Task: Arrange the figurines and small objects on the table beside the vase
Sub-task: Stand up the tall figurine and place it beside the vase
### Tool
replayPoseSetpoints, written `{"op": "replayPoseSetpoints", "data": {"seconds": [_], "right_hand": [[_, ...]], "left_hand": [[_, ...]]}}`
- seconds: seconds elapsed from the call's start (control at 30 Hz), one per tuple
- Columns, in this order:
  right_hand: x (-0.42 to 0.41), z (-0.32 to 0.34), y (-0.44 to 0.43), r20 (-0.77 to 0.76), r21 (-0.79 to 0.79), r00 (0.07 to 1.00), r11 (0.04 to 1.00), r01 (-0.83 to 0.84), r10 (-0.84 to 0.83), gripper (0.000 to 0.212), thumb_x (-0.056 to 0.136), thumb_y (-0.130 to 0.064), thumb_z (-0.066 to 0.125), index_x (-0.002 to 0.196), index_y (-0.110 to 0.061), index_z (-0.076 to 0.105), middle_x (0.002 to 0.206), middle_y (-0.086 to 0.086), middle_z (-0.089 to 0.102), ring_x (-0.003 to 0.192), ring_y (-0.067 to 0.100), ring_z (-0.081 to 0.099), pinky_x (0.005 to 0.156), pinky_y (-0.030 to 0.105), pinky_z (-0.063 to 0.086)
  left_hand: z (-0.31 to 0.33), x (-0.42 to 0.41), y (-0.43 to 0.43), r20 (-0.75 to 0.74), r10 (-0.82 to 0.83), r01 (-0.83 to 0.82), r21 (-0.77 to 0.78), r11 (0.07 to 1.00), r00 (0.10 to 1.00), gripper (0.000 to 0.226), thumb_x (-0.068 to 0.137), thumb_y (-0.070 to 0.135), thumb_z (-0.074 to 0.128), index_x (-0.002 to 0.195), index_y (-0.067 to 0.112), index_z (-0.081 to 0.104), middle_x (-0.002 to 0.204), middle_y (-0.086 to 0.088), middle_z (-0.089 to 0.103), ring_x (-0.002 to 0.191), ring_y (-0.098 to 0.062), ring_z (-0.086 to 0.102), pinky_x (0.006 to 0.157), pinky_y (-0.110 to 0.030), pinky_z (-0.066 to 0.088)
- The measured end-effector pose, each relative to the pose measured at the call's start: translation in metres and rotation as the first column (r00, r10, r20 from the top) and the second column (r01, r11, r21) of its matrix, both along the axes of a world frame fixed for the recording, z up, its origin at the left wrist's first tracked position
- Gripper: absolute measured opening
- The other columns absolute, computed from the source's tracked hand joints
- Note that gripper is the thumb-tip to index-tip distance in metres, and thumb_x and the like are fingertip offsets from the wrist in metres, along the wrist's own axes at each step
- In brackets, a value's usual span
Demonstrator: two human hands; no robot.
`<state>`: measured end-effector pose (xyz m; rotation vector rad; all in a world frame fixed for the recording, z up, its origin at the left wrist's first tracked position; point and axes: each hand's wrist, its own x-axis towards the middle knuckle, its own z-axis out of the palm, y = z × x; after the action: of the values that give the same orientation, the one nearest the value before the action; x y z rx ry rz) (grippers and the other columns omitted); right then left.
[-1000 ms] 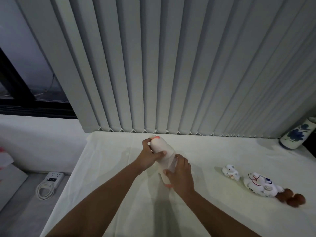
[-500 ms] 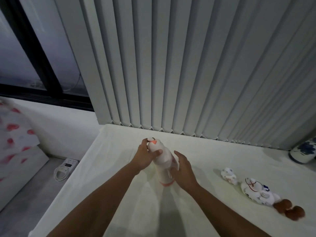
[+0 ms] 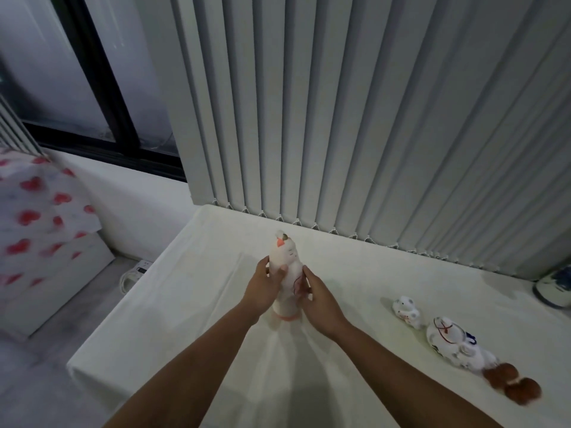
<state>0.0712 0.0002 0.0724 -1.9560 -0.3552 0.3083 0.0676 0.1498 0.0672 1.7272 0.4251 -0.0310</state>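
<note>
A tall white cat figurine (image 3: 285, 261) with an orange ear and orange base stands upright on the white table (image 3: 191, 304). My left hand (image 3: 265, 287) grips its left side and my right hand (image 3: 318, 299) holds its right side. To the right, a small white figurine (image 3: 406, 312) and a larger white figurine with red and blue marks (image 3: 452, 341) lie on the table. Beside the larger one sit two brown round objects (image 3: 511, 383). The blue-and-white vase (image 3: 554, 290) is at the far right edge, partly cut off.
Grey vertical blinds (image 3: 355, 118) hang along the table's back edge. The table's left edge drops to a grey floor with a white power strip (image 3: 140, 268). A heart-patterned cloth (image 3: 37, 208) covers something at the left. A dark window frame (image 3: 105, 84) is behind.
The cat figurine went from tilted between my hands to upright on the table. My head turned left, so the vase slid toward the right edge.
</note>
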Motion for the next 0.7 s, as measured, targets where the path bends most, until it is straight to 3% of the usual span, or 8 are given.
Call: {"op": "replayPoseSetpoints", "data": {"seconds": [0.17,0.27,0.4,0.5,0.57,0.63,0.7], "right_hand": [[0.007,-0.002,-0.004,-0.084,0.028,0.996,1.000,-0.001,0.003,0.043,0.091,-0.002,0.049,0.118,-0.035,0.054,0.110,-0.021,0.063,0.087,-0.005,0.064,0.071,0.005,0.045],[0.020,-0.003,-0.008,-0.145,0.011,0.988,0.998,0.061,-0.059,0.036,0.095,-0.013,0.048,0.129,-0.023,0.052,0.128,-0.005,0.059,0.095,0.011,0.063,0.068,0.007,0.045],[0.039,0.003,-0.009,-0.252,0.017,0.967,0.999,0.027,-0.022,0.035,0.098,-0.019,0.046,0.133,-0.017,0.049,0.127,-0.004,0.055,0.099,0.007,0.055,0.062,-0.001,0.042],[0.050,0.005,-0.005,-0.333,0.068,0.941,0.997,-0.047,0.067,0.033,0.099,-0.022,0.044,0.132,-0.025,0.050,0.127,-0.006,0.058,0.107,0.003,0.057,0.067,0.006,0.045],[0.056,0.003,-0.002,-0.393,0.111,0.915,0.992,-0.054,0.093,0.034,0.100,-0.023,0.044,0.133,-0.026,0.045,0.122,-0.007,0.058,0.099,-0.006,0.056,0.062,0.003,0.045],[0.062,0.001,0.001,-0.437,0.135,0.896,0.990,-0.029,0.086,0.035,0.100,-0.025,0.044,0.135,-0.024,0.042,0.124,-0.005,0.057,0.095,-0.008,0.055,0.060,0.005,0.043],[0.068,-0.002,0.005,-0.464,0.164,0.883,0.986,0.007,0.071,0.037,0.100,-0.024,0.044,0.136,-0.023,0.041,0.126,-0.002,0.059,0.098,-0.001,0.059,0.068,0.012,0.044]], "left_hand": [[-0.006,-0.002,0.004,0.001,-0.004,0.004,0.046,0.999,1.000,0.065,0.077,0.047,0.069,0.134,0.027,0.043,0.125,0.002,0.060,0.111,-0.019,0.060,0.100,-0.044,0.049],[-0.009,0.002,0.013,-0.002,-0.062,0.062,0.007,0.998,0.998,0.069,0.071,0.050,0.074,0.131,0.032,0.046,0.122,0.003,0.063,0.107,-0.015,0.063,0.098,-0.043,0.052],[-0.014,0.009,0.022,-0.021,-0.201,0.201,-0.003,0.980,0.979,0.058,0.073,0.049,0.076,0.125,0.039,0.052,0.119,0.003,0.068,0.108,-0.017,0.065,0.096,-0.044,0.054],[-0.007,0.014,0.024,-0.003,-0.221,0.221,-0.012,0.975,0.975,0.040,0.084,0.040,0.068,0.122,0.041,0.054,0.117,0.005,0.069,0.109,-0.018,0.064,0.084,-0.031,0.055],[-0.002,0.018,0.026,-0.016,-0.235,0.234,-0.060,0.970,0.972,0.034,0.090,0.037,0.062,0.123,0.041,0.052,0.115,0.009,0.069,0.107,-0.011,0.064,0.073,-0.021,0.050],[0.002,0.022,0.028,-0.039,-0.264,0.259,-0.103,0.960,0.964,0.034,0.092,0.036,0.058,0.124,0.042,0.049,0.112,0.013,0.069,0.100,-0.001,0.066,0.069,-0.017,0.051],[0.001,0.028,0.030,-0.052,-0.290,0.283,-0.121,0.952,0.956,0.039,0.090,0.033,0.063,0.124,0.045,0.047,0.112,0.013,0.069,0.097,-0.002,0.068,0.069,-0.018,0.054]]}}
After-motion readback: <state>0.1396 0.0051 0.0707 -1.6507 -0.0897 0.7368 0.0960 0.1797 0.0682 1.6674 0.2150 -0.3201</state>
